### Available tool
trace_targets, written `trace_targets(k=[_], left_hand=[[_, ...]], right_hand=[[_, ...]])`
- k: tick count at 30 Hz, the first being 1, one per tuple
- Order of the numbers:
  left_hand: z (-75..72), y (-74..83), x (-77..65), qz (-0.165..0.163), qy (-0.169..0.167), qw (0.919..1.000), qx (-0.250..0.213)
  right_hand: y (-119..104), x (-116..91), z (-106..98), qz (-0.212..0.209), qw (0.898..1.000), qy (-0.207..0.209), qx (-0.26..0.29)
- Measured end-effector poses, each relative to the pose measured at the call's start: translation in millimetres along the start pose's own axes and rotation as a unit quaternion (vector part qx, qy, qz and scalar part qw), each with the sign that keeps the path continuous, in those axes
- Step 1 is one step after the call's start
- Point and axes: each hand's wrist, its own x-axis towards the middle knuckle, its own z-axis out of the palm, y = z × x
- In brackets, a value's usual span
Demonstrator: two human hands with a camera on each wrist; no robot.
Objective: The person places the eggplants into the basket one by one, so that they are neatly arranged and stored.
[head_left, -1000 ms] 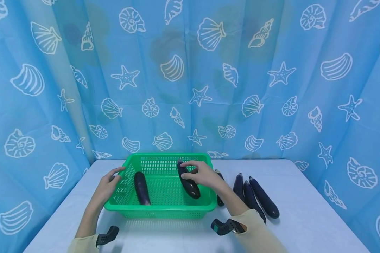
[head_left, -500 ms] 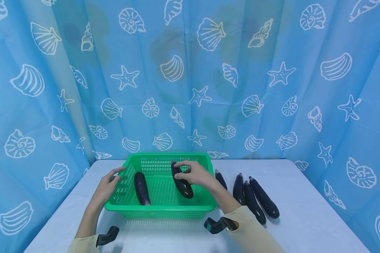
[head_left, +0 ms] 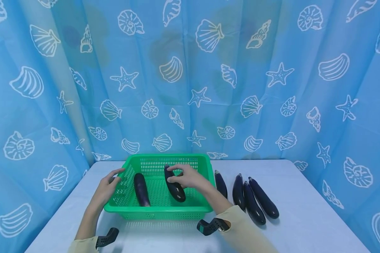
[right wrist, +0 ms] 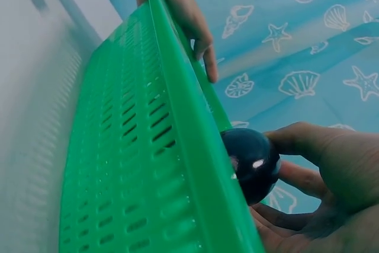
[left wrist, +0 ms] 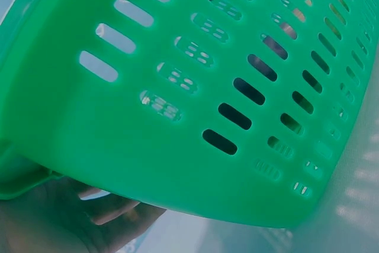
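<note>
A green plastic basket [head_left: 158, 209] with slotted walls stands on the white-covered table. Over its inside, right of centre, my right hand [head_left: 188, 177] pinches a dark purple eggplant [head_left: 176, 191] between thumb and fingers, stem end pointing away. The right wrist view shows the rounded end of this eggplant [right wrist: 251, 164] just past the near rim. My left hand [head_left: 106, 186] holds the basket's left rim; part of it shows below the green wall in the left wrist view. Another eggplant [head_left: 140, 189] lies in the basket's left part, lengthwise.
Right of the basket, one eggplant [head_left: 220, 184] lies close along its wall. Farther right, several more eggplants [head_left: 254, 207] lie side by side on the table [head_left: 304, 211]. A blue curtain [head_left: 190, 77] with white shell prints hangs behind the table.
My right hand has carried the eggplant leftward inside the basket, toward its middle. The eggplant outside the right wall shows more fully. My left hand has stayed on the rim.
</note>
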Motion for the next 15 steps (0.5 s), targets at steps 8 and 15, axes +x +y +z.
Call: trace_targets(k=[8, 15], left_hand=[[1.8, -0.7, 1.0, 0.011, -0.003, 0.9999, -0.008], [-0.1, -1.9, 1.3, 0.006, 0.002, 1.0000, -0.003]], right_hand=[[-1.0, 4.1, 10.7, 0.020, 1.000, 0.001, 0.019], [0.8, 12.1, 20.3, 0.029, 0.999, -0.004, 0.029]])
